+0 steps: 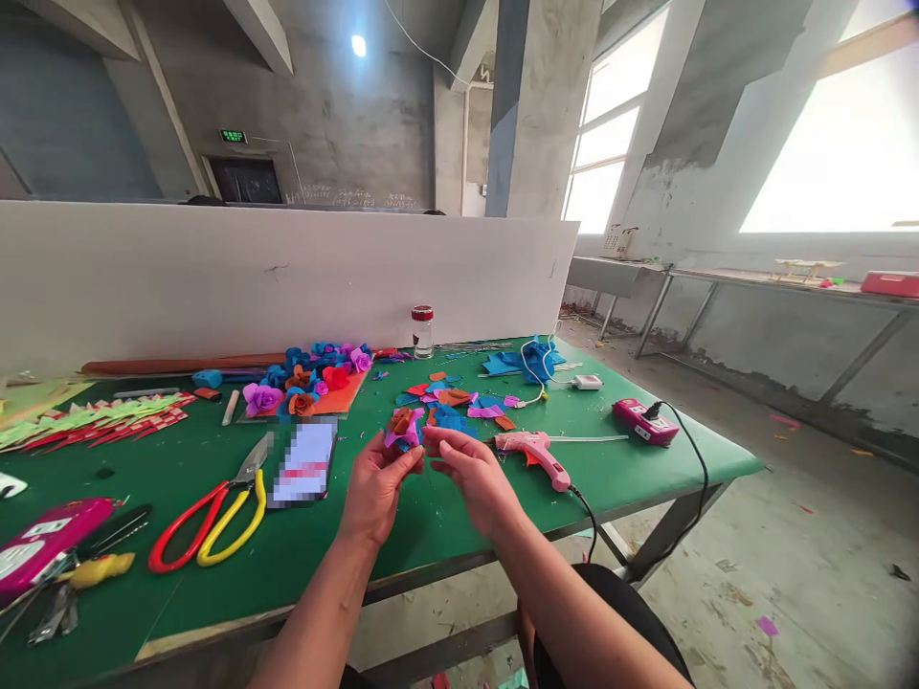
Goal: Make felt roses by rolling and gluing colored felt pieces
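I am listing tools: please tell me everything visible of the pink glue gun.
The glue gun is pink, plastic-looking, and lies on its side on the green table. Its front points left; a pale glue stick extends from its back. A black cord leaves the handle's end and drops past the table's edge. An orange-red scrap shows beneath it.

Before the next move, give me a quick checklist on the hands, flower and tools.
1. Paper flower held: ok, in the left hand.
2. Right hand touching the flower: cannot tell; its fingertips are right beside it.
3. Glue gun set down: ok, lying on the table to the right of the hands.
4. Glue gun hot: cannot tell.
5. Glue gun's cord kept on the table: not ok; it hangs over the front edge and might snag.
6. Scissors apart from both hands: ok, lying to the left.
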The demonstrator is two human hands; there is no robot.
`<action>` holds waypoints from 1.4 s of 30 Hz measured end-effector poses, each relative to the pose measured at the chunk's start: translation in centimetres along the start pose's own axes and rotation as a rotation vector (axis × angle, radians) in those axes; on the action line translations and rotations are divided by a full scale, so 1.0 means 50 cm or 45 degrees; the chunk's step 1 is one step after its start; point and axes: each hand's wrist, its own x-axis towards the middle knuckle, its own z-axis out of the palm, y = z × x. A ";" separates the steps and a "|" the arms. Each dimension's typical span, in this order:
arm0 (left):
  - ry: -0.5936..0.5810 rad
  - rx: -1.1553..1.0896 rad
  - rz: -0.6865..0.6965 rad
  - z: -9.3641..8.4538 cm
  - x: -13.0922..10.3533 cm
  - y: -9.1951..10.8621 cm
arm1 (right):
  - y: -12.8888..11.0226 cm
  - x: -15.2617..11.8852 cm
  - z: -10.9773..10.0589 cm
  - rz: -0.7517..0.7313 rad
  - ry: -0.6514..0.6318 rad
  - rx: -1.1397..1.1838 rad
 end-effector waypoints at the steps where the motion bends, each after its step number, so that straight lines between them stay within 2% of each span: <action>1: -0.009 0.011 -0.007 0.002 0.000 -0.002 | 0.008 0.000 0.005 0.028 0.010 0.095; 5: -0.007 0.052 -0.014 0.009 0.002 -0.011 | 0.021 0.001 -0.001 0.048 0.078 0.234; 13: 0.007 0.103 -0.014 0.022 0.008 -0.017 | 0.024 0.002 -0.015 -0.054 0.096 0.064; 16: 0.020 0.100 -0.009 0.026 0.009 -0.021 | 0.030 -0.002 -0.017 -0.241 0.125 -0.201; 20: 0.032 0.066 -0.025 0.027 0.013 -0.029 | 0.034 -0.020 -0.010 -0.625 0.192 -0.868; 22: 0.025 0.034 -0.043 0.026 0.015 -0.031 | 0.032 -0.027 -0.007 -0.745 0.181 -1.153; 24: 0.033 0.007 -0.066 0.023 0.016 -0.029 | 0.028 -0.028 -0.011 -0.795 0.177 -1.220; 26: 0.038 -0.016 -0.104 0.019 0.016 -0.025 | 0.026 -0.020 -0.022 -0.749 0.226 -1.018; 28: 0.009 -0.043 -0.148 0.013 0.014 -0.019 | 0.027 -0.005 -0.038 -0.534 0.244 -0.651; 31: -0.098 -0.058 -0.218 0.004 0.010 -0.010 | 0.031 0.013 -0.060 -0.039 0.067 -0.070; 33: -0.165 -0.031 -0.264 0.001 0.007 -0.004 | 0.033 0.016 -0.065 0.150 -0.093 0.180; 37: -0.240 0.039 -0.321 0.006 0.000 0.006 | 0.029 0.006 -0.060 0.159 -0.291 0.295; 42: -0.291 0.160 -0.272 0.015 -0.005 0.002 | 0.030 0.006 -0.063 0.201 -0.345 0.378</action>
